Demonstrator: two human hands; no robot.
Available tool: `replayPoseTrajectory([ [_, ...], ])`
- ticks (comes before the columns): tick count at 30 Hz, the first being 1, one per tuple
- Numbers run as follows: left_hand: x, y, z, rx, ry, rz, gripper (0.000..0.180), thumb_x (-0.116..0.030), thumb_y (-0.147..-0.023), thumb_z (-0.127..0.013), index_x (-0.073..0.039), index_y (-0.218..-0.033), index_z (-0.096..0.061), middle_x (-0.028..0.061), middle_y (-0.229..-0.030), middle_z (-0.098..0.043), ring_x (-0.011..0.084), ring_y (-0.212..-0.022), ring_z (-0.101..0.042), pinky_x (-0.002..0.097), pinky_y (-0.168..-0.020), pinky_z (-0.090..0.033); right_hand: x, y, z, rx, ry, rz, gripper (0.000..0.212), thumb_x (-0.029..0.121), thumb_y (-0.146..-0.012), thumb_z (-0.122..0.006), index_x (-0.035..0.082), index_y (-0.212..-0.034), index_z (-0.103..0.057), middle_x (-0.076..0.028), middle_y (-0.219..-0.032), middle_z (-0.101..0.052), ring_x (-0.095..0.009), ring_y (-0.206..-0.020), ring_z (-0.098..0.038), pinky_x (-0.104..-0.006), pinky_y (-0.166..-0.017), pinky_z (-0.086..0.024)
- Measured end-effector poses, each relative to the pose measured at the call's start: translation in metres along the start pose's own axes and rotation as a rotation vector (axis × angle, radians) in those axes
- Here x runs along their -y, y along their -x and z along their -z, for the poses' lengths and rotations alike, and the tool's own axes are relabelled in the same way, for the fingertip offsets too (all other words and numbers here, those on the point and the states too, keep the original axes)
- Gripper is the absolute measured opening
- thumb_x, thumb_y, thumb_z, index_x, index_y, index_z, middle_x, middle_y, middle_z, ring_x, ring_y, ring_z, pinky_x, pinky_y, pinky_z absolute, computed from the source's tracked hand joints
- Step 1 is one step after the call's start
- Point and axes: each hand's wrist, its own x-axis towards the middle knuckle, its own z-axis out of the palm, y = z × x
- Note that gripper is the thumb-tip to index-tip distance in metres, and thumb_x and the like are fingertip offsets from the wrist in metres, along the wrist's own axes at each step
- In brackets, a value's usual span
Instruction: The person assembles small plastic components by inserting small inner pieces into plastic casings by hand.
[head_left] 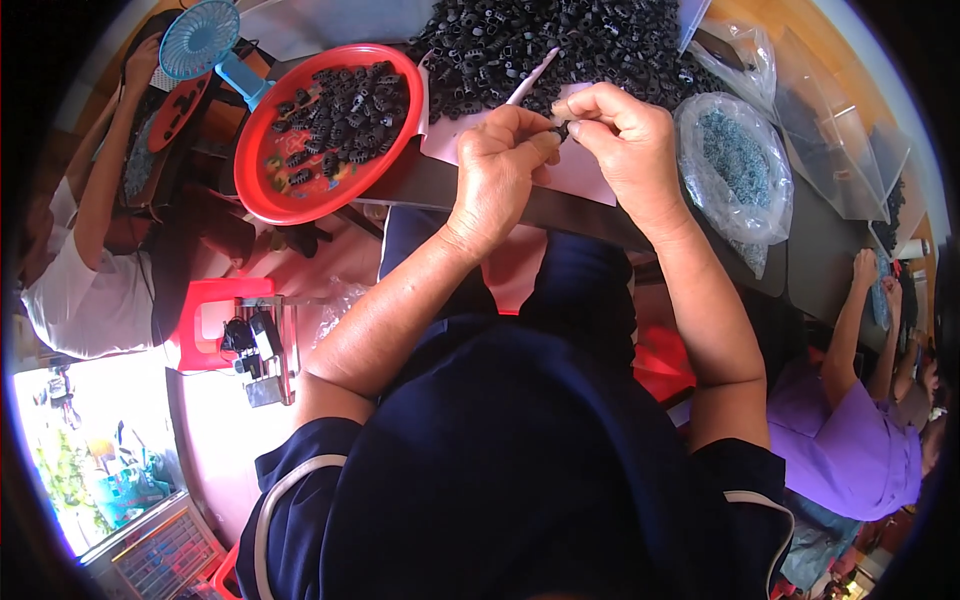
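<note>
My left hand (495,178) and my right hand (637,150) meet above the near edge of the table, fingertips pinched together. Between them is a small black plastic part (562,130), mostly covered by the fingers. Just beyond my hands lies a large heap of similar black plastic parts (560,50). A pale pink sheet (585,180) spreads beneath the hands. To the left, a round red tray (262,205) holds more black parts. On the right, close to my right hand, an opened clear plastic bag (775,215) contains many tiny bluish pieces (735,155).
A light blue fan (200,40) stands beyond the red tray. Clear plastic bins (825,130) are at the far right. One person (95,290) works at the left, and another in purple (845,440) at the right. A red stool (205,325) stands on the floor at left.
</note>
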Motion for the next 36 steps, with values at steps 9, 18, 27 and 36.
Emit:
replayPoseTrajectory([
  [9,0.006,-0.001,-0.002,0.020,-0.052,-0.007,0.015,-0.005,-0.086,-0.067,0.001,-0.100,-0.063,0.0022,-0.078,-0.066,0.0047,-0.061,-0.055,0.0183,-0.050,-0.041,-0.003,0.002,-0.002,-0.069,0.028,0.087,0.018,-0.012,-0.076,-0.060,0.001,-0.087,-0.066,-0.011,-0.075,-0.069,-0.017,-0.069,-0.069,-0.0259,-0.061,-0.052],
  [18,0.004,-0.003,0.000,0.013,-0.080,0.003,0.016,0.000,-0.082,-0.064,0.007,-0.095,-0.063,0.0078,-0.077,-0.066,0.0114,-0.067,-0.060,0.0264,-0.061,-0.050,-0.001,-0.003,-0.010,-0.050,0.144,0.254,0.023,-0.015,-0.071,-0.054,0.003,-0.085,-0.059,-0.011,-0.074,-0.066,-0.025,-0.067,-0.066,-0.0316,-0.059,-0.051],
  [27,0.006,-0.002,-0.005,-0.066,-0.038,-0.091,0.011,0.002,-0.078,-0.064,0.006,-0.088,-0.062,0.0081,-0.074,-0.065,0.0117,-0.067,-0.060,0.0268,-0.061,-0.049,-0.004,0.004,-0.016,-0.118,0.288,0.459,0.028,-0.016,-0.065,-0.051,0.003,-0.084,-0.059,-0.009,-0.073,-0.065,-0.026,-0.066,-0.064,-0.0344,-0.061,-0.052],
  [36,0.011,-0.003,-0.006,-0.099,-0.034,-0.131,0.010,0.002,-0.079,-0.063,0.007,-0.087,-0.063,0.0105,-0.073,-0.066,0.0142,-0.067,-0.062,0.0285,-0.062,-0.050,-0.007,0.005,-0.025,-0.210,0.229,0.421,0.025,-0.015,-0.066,-0.053,0.004,-0.081,-0.059,-0.006,-0.070,-0.063,-0.026,-0.064,-0.063,-0.0344,-0.059,-0.051],
])
